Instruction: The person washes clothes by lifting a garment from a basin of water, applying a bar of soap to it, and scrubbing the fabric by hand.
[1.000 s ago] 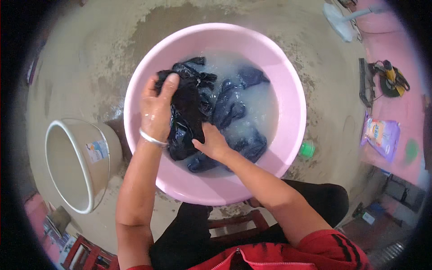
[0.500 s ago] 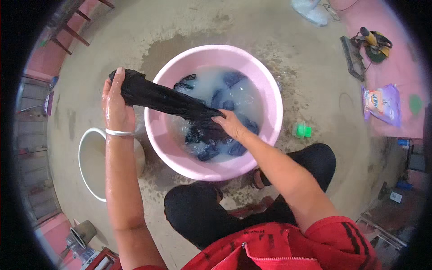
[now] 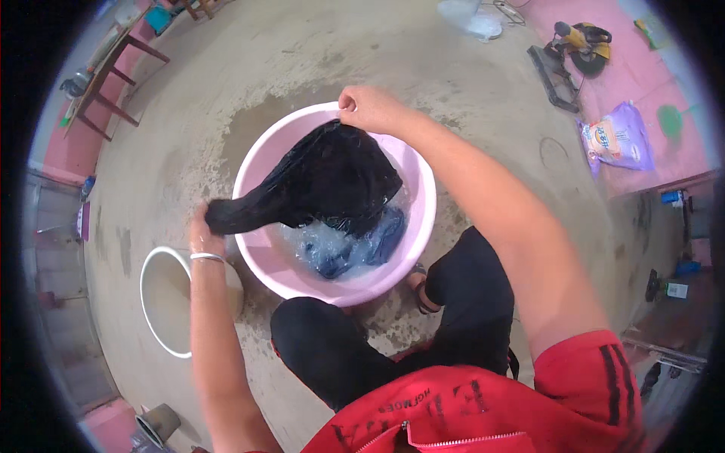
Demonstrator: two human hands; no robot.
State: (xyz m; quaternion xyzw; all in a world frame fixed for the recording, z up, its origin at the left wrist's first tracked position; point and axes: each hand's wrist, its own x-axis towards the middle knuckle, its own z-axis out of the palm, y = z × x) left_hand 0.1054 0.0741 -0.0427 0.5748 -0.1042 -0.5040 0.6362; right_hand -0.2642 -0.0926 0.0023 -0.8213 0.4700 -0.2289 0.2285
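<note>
A wet black garment [image 3: 332, 177] is stretched between my hands over a pink basin [image 3: 411, 257]. My left hand [image 3: 202, 232] grips its narrow end at the basin's left rim; some fingers are hidden behind the cloth. My right hand [image 3: 368, 111] pinches its upper edge at the basin's far rim. The middle of the garment hangs wide and covers much of the basin. Below it, cloudy, sudsy water holds dark blue clothes [image 3: 389, 234], partly under the surface.
A white-rimmed bucket [image 3: 162, 351] stands beside my left forearm. To the right are a purple packet [image 3: 623, 140] and a yellow power saw [image 3: 583, 47]. A wooden bench [image 3: 102, 75] is at the far left. The concrete floor [image 3: 310, 53] is wet around the basin.
My right hand has moved up and away to the far rim, spreading the garment wider. My left hand has lowered toward the basin's left side. The head view has shifted.
</note>
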